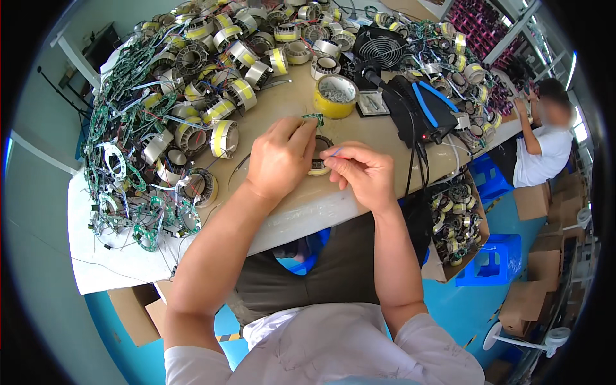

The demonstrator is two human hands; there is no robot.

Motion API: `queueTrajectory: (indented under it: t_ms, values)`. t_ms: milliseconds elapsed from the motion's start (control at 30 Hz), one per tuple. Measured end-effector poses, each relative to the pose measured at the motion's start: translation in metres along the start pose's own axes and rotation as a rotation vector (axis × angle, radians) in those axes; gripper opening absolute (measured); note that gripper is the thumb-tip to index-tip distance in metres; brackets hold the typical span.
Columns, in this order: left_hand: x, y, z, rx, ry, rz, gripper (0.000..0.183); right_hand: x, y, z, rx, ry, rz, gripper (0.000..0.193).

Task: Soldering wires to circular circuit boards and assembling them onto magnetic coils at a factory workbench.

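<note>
My left hand [280,157] is closed, with a small green circuit board [314,119] showing at its fingertips. Thumb and fingers of my right hand [366,172] pinch a thin blue wire [337,153]; a bit of red shows beside it. Between the two hands, a ring-shaped wound motor stator [319,168] rests on the table, partly covered by my fingers. Just beyond them stands a yellow roll of tape [335,96] with small bits inside its core.
Yellow-banded stators [224,138] and wired green boards [138,83] heap up at left and back. At right are a black fan [380,50], blue-handled pliers [420,102], a black box [420,119] and a carton of stators [455,221]. Another person [542,141] sits far right.
</note>
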State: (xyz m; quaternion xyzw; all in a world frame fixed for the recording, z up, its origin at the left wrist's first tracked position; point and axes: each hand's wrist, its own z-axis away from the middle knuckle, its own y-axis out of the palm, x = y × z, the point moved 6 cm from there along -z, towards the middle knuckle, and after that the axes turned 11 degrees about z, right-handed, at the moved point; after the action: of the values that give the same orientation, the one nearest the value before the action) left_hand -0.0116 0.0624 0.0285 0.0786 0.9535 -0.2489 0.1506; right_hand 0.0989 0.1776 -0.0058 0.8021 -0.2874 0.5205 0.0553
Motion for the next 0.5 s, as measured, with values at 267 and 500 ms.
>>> queueTrajectory:
  t_ms: [267,500]
  values:
    - [0.015,-0.030,-0.010,-0.157,-0.236,0.139,0.019,0.000,0.009,-0.038,-0.128,0.190,-0.116,0.016]
    - [0.011,-0.031,-0.009,-0.083,-0.331,0.282,0.019,-0.002,0.022,-0.017,-0.202,0.056,-0.094,0.016]
